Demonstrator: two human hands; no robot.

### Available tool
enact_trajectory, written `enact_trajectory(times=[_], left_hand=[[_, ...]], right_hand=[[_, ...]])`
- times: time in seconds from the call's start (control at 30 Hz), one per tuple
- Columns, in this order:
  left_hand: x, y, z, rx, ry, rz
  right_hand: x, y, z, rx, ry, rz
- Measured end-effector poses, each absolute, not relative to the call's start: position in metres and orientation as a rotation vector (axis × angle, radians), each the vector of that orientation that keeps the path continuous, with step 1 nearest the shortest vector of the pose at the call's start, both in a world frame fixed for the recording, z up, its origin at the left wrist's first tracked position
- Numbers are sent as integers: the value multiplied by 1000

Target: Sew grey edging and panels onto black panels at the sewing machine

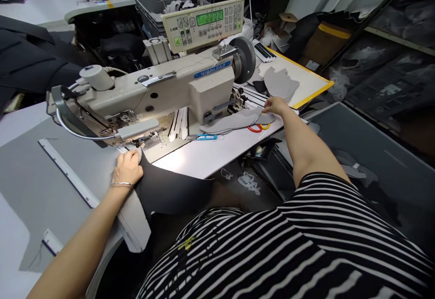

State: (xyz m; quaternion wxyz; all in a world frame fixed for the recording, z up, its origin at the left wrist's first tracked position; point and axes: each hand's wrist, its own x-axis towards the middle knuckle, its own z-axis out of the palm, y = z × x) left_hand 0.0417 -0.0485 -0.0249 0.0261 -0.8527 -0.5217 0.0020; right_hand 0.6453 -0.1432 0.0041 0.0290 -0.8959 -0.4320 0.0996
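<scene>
The left hand (127, 167), fingers curled, rests against a smooth black fabric panel (170, 190) at near left, beside the cream metal sewing machine (166, 88); the right hand (276, 105), fingertips bunched, touches the right end of flat grey fabric pieces (234, 120) on the white desk (190, 158); whether either grips, I cannot tell

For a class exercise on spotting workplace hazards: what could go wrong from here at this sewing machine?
The left hand is close under the front end of the sewing machine; if it ran now, fingers might get caught.

The right hand is at the grey pieces, near the scissors' red handle; pulling the pieces could knock the scissors off the table.
</scene>
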Motion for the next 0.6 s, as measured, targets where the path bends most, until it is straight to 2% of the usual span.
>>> enact_trajectory(times=[0.27,0.43,0.53,0.6], left_hand=[[39,-49,-25,-2658,-1570,-44],[35,-46,-29,-2673,-1550,-75],[36,-47,-29,-2693,-1551,-93],[38,-49,-27,-2699,-1557,-79]], right_hand=[[639,-157,9,-2681,-1228,259],[647,-189,23,-2927,-882,-77],[656,-215,23,-3054,-766,-81],[660,-231,22,-3033,-901,-49]])
